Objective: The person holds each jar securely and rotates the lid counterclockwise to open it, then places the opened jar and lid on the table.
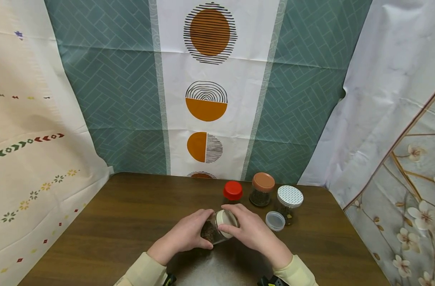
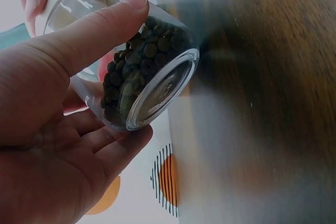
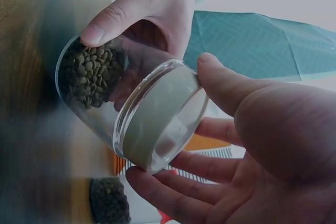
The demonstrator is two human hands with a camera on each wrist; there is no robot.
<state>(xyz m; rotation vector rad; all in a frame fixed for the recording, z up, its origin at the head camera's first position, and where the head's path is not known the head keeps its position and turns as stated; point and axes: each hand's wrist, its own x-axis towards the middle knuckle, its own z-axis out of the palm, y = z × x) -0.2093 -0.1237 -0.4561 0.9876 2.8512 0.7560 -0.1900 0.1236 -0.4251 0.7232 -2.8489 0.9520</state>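
Note:
A clear jar [image 1: 208,232] partly filled with small brown pellets is tilted on its side, its base toward the left and its cream lid [image 1: 225,221] toward the right. My left hand [image 1: 186,235] grips the jar near its base, thumb on the near side and fingers on the far side. With thumb and fingers spread around the rim, my right hand [image 1: 252,230] holds the lid. In the right wrist view the lid [image 3: 160,114] sits on the jar's mouth, and the pellets [image 3: 90,72] lie toward the base.
Behind the hands stand a red-lidded jar [image 1: 233,190], a jar with an orange-brown lid [image 1: 262,183] and one with a white patterned lid [image 1: 290,196]. A small translucent-lidded container [image 1: 275,221] is right of the right hand. Fabric [image 1: 124,99] hangs behind the wooden table [image 1: 146,198].

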